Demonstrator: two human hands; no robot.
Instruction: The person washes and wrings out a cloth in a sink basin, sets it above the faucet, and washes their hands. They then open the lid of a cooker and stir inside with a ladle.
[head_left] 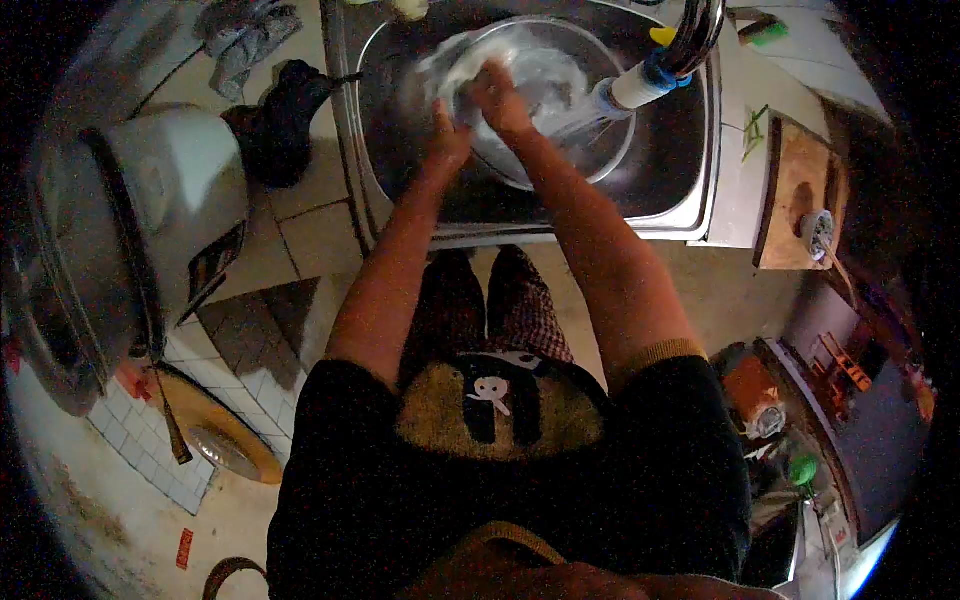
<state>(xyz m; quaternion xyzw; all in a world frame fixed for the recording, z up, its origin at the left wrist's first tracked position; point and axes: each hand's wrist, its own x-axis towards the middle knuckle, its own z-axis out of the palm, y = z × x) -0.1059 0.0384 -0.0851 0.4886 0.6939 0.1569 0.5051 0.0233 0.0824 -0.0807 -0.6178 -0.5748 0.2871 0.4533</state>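
Both hands reach into a metal sink (685, 185), over a round basin (625, 150) of stirred, whitish water. My left hand (449, 143) is at the basin's near left side, thumb pointing up and its other fingers smeared. My right hand (500, 100) is just right of it and slightly farther in, with its fingertips blurred by motion. Around the fingers is a pale, see-through blur; whether either hand holds something there cannot be made out. From the right, a faucet with a white and blue nozzle (640, 85) points at the basin, and water streams from it.
Left of the sink lie a dark cloth (285, 125) and a grey cloth (245, 45). A bulky white appliance (190, 170) stands farther left. On the right is a wooden board (790, 200) with a small cup (817, 232). A green-bristled brush (767, 33) lies behind the faucet.
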